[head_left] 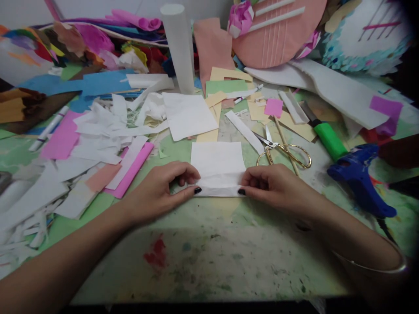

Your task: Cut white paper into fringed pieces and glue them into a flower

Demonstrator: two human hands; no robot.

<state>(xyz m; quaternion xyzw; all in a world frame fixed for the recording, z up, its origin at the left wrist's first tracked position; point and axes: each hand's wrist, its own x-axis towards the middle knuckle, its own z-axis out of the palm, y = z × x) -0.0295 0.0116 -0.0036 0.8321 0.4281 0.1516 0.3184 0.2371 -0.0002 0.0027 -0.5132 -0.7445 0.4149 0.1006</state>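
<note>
A white paper sheet [216,159] lies on the stained table [196,253], its near edge folded over in a narrow band with creases above it. My left hand [166,185] pinches the left end of the folded band between thumb and fingers. At the right end of the same band, my right hand [273,185] pinches in the same way. Both thumbs rest on top of the fold. Another white sheet [190,115] lies just beyond. Gold-handled scissors [273,144] lie with open blades beyond my right hand.
White scraps [98,131] and pink paper [131,170] crowd the left. A blue glue gun [360,174] and a green-handled knife [330,139] lie right. Behind stand a white roll [178,48] and a round pink paper piece [271,35].
</note>
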